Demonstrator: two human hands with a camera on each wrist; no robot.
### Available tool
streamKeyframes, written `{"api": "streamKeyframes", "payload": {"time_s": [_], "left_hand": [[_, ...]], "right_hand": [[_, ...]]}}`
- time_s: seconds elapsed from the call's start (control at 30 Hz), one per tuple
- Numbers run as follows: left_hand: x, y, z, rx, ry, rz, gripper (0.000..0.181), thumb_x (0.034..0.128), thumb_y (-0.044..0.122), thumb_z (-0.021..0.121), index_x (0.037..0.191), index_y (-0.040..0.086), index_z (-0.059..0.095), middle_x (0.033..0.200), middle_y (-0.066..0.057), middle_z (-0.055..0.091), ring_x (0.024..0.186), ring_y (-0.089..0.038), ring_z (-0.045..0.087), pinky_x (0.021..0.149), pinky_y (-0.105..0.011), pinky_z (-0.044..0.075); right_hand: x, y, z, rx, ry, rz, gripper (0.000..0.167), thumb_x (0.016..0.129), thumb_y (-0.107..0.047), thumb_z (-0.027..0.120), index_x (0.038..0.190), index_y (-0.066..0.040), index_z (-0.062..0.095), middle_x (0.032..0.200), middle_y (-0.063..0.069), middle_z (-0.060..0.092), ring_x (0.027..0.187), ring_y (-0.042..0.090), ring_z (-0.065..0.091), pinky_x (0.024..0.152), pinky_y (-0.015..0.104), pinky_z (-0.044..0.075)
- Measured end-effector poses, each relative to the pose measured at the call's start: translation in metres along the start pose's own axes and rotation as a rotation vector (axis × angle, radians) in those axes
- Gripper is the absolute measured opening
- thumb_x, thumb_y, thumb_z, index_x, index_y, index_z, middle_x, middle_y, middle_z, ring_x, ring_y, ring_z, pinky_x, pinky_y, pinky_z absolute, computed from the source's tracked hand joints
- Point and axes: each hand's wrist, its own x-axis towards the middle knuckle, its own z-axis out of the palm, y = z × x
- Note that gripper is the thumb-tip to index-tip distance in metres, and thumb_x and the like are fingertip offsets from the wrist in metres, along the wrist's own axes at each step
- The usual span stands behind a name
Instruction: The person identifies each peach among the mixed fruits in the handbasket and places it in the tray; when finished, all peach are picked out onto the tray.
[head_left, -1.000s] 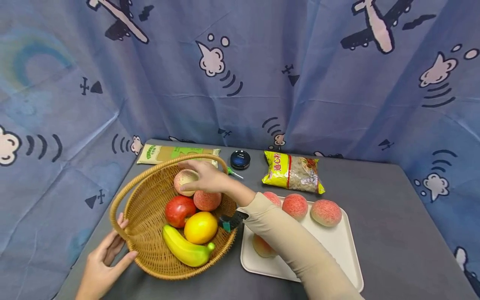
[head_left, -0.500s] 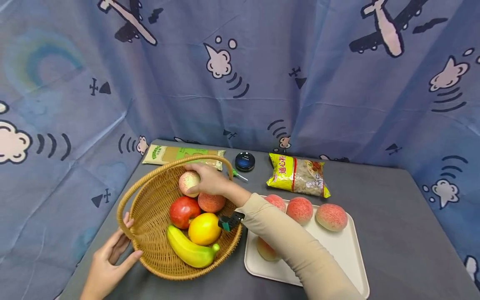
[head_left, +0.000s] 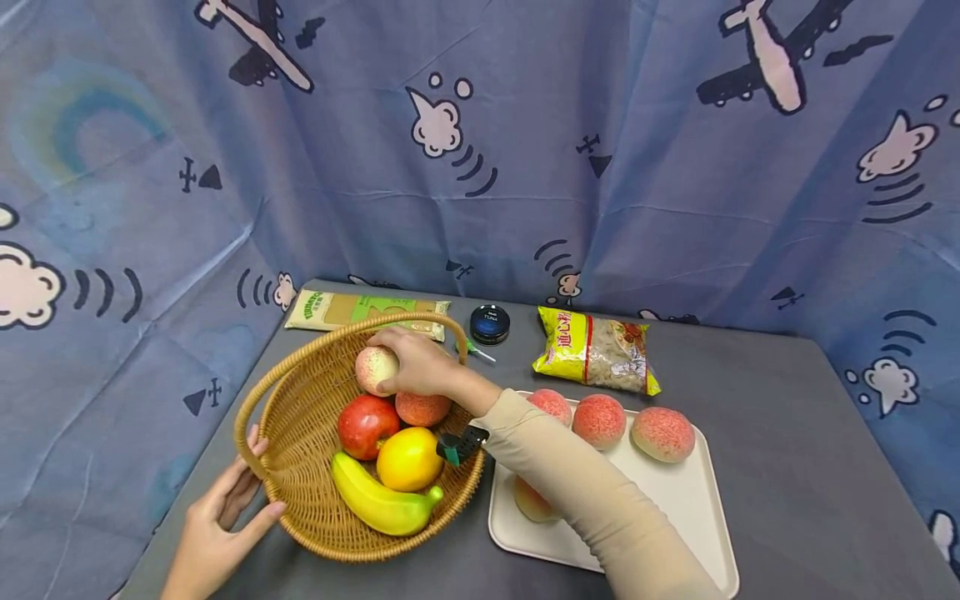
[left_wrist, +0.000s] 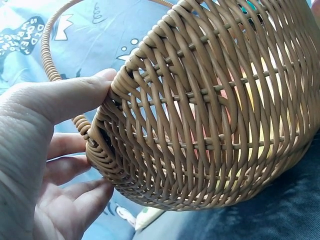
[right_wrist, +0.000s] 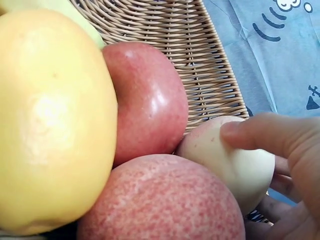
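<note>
The wicker basket (head_left: pixel 300 492) holds a red apple (head_left: pixel 367 427), a yellow round fruit (head_left: pixel 409 459), a banana (head_left: pixel 386 504) and a pinkish-red peach (head_left: pixel 422 408). At the basket's back, the right hand (head_left: pixel 420 362) grips a pale peach (head_left: pixel 376 371); in the right wrist view the thumb lies on top of this peach (right_wrist: pixel 235 160), beside the apple (right_wrist: pixel 150 102). The left hand (head_left: pixel 217 521) pinches the basket's left rim near the handle base; the left wrist view shows the thumb and fingers of this hand (left_wrist: pixel 60 145) around the wicker edge (left_wrist: pixel 107 107).
Right of the basket, a white tray (head_left: pixel 675 508) bears several peaches, partly hidden by the right sleeve (head_left: pixel 585 492). Along the back lie a green-and-tan packet (head_left: pixel 360 308), a dark blue round tin (head_left: pixel 490 323) and a yellow bag (head_left: pixel 596 350). A patterned curtain (head_left: pixel 510 167) stands behind.
The whole head view has shifted slightly. The right hand with the pale peach has settled a little lower within the basket; the left hand keeps its place on the rim.
</note>
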Motion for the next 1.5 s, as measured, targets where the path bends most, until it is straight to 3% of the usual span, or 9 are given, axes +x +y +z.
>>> {"api": "streamKeyframes", "payload": {"time_s": [0.13,0.27,0.47,0.63,0.77,0.87,1.03,1.23,1.5], "left_hand": [[0.0,-0.001,0.001,-0.019,-0.004,0.003,0.079,0.0724,-0.025,0.065,0.143,-0.009,0.033,0.154,-0.011,0.031,0.134,0.0,0.039,0.104,-0.011,0.041],[-0.001,-0.002,0.001,-0.044,-0.011,0.009,0.079,0.0729,-0.025,0.065,0.143,-0.01,0.032,0.155,-0.016,0.025,0.135,0.0,0.037,0.105,-0.011,0.04],[-0.001,-0.004,0.0,-0.066,-0.009,0.048,0.079,0.0721,-0.027,0.064,0.143,-0.011,0.032,0.155,-0.014,0.027,0.134,-0.001,0.039,0.105,-0.01,0.039],[-0.001,-0.005,0.0,-0.061,-0.001,0.037,0.078,0.0722,-0.027,0.063,0.142,-0.011,0.033,0.153,-0.009,0.032,0.133,-0.001,0.04,0.105,-0.01,0.04],[-0.002,-0.005,0.0,-0.041,-0.006,0.011,0.078,0.0731,-0.026,0.063,0.143,-0.01,0.033,0.154,-0.009,0.032,0.133,0.0,0.04,0.104,-0.01,0.04],[-0.002,-0.004,0.0,-0.035,-0.009,0.0,0.077,0.0737,-0.025,0.063,0.143,-0.009,0.033,0.154,-0.009,0.031,0.133,0.0,0.04,0.104,-0.01,0.04],[-0.001,-0.004,0.0,-0.034,-0.012,-0.007,0.077,0.0741,-0.025,0.063,0.143,-0.009,0.033,0.154,-0.01,0.03,0.133,0.001,0.039,0.105,-0.01,0.04],[-0.001,-0.005,-0.001,0.03,-0.006,-0.012,0.078,0.0738,-0.024,0.065,0.143,-0.007,0.034,0.154,-0.009,0.03,0.132,0.003,0.039,0.103,-0.009,0.04],[-0.001,-0.004,-0.001,-0.064,-0.015,-0.008,0.078,0.0741,-0.026,0.062,0.144,-0.006,0.034,0.156,-0.018,0.02,0.136,-0.005,0.037,0.105,-0.011,0.039]], "right_hand": [[-0.003,0.0,-0.001,0.036,0.029,-0.015,0.06,0.077,-0.029,0.078,0.131,-0.016,0.055,0.134,0.002,0.053,0.109,0.017,0.057,0.077,0.019,0.054],[-0.008,-0.001,-0.005,0.159,0.047,-0.042,0.063,0.077,-0.027,0.078,0.134,-0.016,0.054,0.131,0.004,0.056,0.104,0.016,0.058,0.072,0.016,0.054],[-0.022,-0.007,-0.016,0.347,0.066,-0.091,0.062,0.077,-0.021,0.078,0.134,-0.014,0.054,0.128,0.003,0.058,0.108,0.014,0.056,0.085,0.016,0.052],[-0.039,-0.01,-0.024,0.501,0.08,-0.203,0.061,0.077,-0.014,0.077,0.133,-0.011,0.053,0.129,0.002,0.056,0.111,0.01,0.055,0.094,0.019,0.052],[-0.056,-0.01,-0.028,0.525,0.115,-0.318,0.061,0.077,-0.013,0.077,0.133,-0.01,0.053,0.133,0.003,0.053,0.117,0.01,0.051,0.097,0.021,0.052],[-0.072,-0.009,-0.03,0.518,0.166,-0.411,0.061,0.075,-0.01,0.079,0.131,-0.006,0.054,0.135,0.008,0.052,0.124,0.014,0.047,0.102,0.026,0.05],[-0.103,-0.001,-0.031,0.627,0.233,-0.503,0.065,0.07,0.006,0.079,0.129,0.004,0.051,0.134,0.018,0.049,0.126,0.023,0.046,0.104,0.037,0.051],[-0.142,0.017,-0.034,0.684,0.307,-0.498,0.068,0.069,0.012,0.077,0.131,0.006,0.049,0.134,0.021,0.044,0.126,0.024,0.046,0.106,0.04,0.048],[-0.199,0.054,-0.03,0.658,0.432,-0.431,0.072,0.067,0.017,0.075,0.132,0.009,0.046,0.137,0.018,0.045,0.128,0.02,0.045,0.107,0.026,0.047]]}}
